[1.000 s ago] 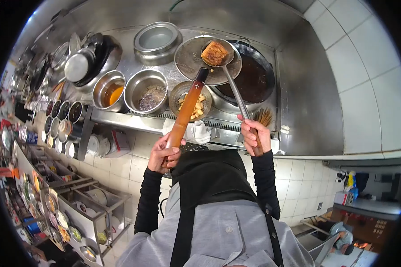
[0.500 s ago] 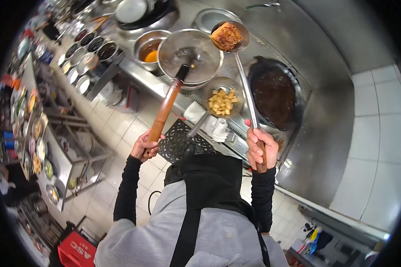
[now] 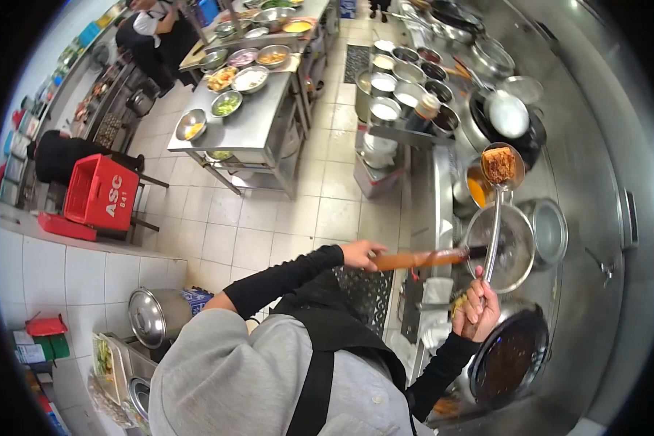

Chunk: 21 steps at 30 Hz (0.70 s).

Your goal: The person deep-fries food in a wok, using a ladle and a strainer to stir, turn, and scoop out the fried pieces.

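Note:
My left hand [image 3: 362, 255] is wrapped round the wooden handle [image 3: 425, 259] of a wide round strainer [image 3: 514, 227], whose bowl is over the cooking counter. My right hand [image 3: 477, 309] grips a long metal ladle [image 3: 495, 234] by its handle. A browned block of food [image 3: 499, 165] lies in the ladle's bowl, held near a pot with orange liquid [image 3: 476, 190]. The ladle's shaft crosses in front of the strainer. Below my right hand is a wok of dark liquid [image 3: 511, 357].
A lidless metal pot [image 3: 548, 231] stands beyond the strainer. Several sauce containers [image 3: 408, 94] line the counter's end. Across the tiled floor, a steel table [image 3: 264, 116] bears bowls of ingredients. A red crate [image 3: 103, 192] is at left, and people [image 3: 149, 43] stand at upper left.
The view has swung left, bringing the prep table and people into sight. Both hands keep their tools; the strainer has moved off the wok, and the block is still in the ladle.

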Motion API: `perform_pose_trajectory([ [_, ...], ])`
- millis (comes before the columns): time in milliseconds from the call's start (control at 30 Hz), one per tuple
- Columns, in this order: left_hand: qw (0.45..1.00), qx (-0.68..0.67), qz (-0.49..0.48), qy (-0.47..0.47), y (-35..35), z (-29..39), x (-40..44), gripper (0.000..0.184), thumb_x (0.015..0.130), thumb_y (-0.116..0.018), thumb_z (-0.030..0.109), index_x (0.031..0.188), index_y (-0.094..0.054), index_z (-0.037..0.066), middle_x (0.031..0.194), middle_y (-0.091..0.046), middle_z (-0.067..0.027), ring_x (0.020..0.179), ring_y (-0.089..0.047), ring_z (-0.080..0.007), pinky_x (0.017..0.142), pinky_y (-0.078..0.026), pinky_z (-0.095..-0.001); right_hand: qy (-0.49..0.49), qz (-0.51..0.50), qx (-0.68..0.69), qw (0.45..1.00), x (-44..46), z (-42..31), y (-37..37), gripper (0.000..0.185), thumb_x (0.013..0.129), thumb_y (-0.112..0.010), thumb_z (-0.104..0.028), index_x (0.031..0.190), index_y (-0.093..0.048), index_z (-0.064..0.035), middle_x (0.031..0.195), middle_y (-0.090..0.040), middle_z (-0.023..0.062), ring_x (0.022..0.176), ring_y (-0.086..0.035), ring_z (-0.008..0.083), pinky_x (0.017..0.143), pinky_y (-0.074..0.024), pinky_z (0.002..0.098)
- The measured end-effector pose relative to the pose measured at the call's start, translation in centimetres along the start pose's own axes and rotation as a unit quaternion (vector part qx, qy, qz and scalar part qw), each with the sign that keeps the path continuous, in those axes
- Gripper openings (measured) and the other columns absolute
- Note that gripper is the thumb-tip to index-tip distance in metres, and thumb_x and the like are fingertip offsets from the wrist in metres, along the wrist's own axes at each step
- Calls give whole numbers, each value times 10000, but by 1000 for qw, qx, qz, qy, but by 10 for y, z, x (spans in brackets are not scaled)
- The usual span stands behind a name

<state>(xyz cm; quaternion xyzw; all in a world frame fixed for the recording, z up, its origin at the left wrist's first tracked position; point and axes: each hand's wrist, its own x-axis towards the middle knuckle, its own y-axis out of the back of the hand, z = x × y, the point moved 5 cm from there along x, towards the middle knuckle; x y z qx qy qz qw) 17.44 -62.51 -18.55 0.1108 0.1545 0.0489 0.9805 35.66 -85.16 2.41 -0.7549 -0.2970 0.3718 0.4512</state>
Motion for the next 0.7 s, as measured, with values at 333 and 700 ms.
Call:
perform_pose_trajectory([
  [333,993,-104,-35,-34,167,-28,-66,741,852,-701,71,1518,-383,7,1329,-599,-170,971,-709,-216,871,-563,-338,-127,-136,24,982,210,176,-146,391,1054,-362,-84,1352,-356,169,860,-437,74,520,-425,93,339,-387,220],
  [700,961,-144,223,78,389,-82,-227,635,943,-665,144,1522,-417,63,1365,-610,-129,1182,-612,-237,1021,-486,-373,-262,-150,-44,952,516,366,-311,336,1064,-415,-82,1319,-416,138,825,-414,22,517,-355,33,360,-286,190],
])
